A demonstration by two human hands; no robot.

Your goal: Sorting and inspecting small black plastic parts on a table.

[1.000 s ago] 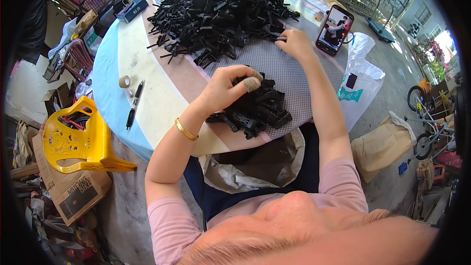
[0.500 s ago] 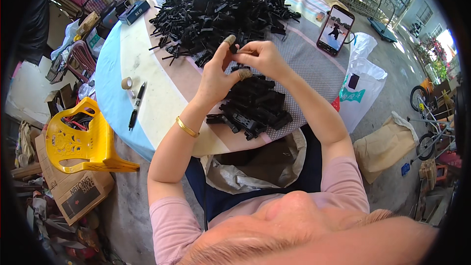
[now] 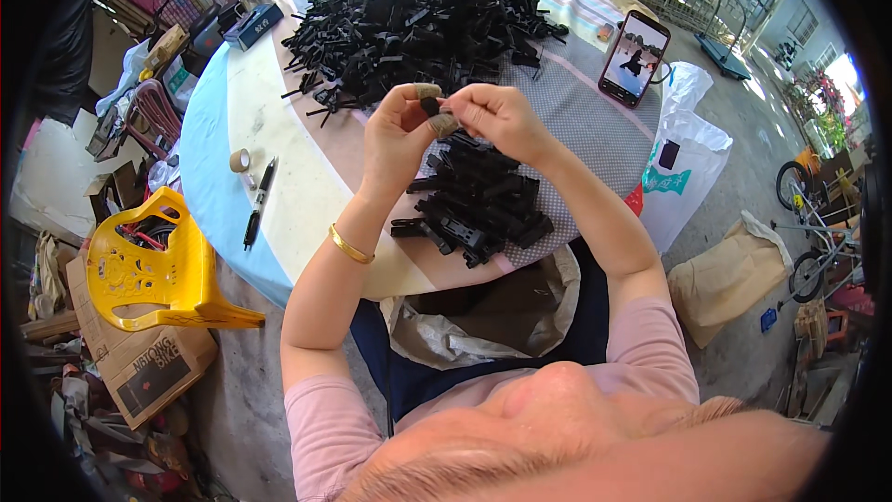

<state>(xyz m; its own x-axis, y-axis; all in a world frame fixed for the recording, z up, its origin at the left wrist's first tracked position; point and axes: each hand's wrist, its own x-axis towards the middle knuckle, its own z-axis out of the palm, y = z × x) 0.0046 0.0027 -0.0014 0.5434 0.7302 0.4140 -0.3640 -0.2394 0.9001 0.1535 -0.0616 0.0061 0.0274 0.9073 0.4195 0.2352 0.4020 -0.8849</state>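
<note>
Both hands pinched one small black plastic part [image 3: 430, 107] between taped fingertips, held up over the round table [image 3: 279, 177]. Left hand [image 3: 398, 135] gripped from the left, right hand [image 3: 494, 116] from the right, thumbs nearly touching. Part sat above a small stack of black clips [image 3: 478, 204] near the table edge; big heap of the same parts [image 3: 418, 23] lay farther back. Phone [image 3: 634, 58] propped at right, marker pen [image 3: 258, 203] and tape roll [image 3: 240, 160] at left. Open sack [image 3: 483, 316] sat in the lap.
</note>
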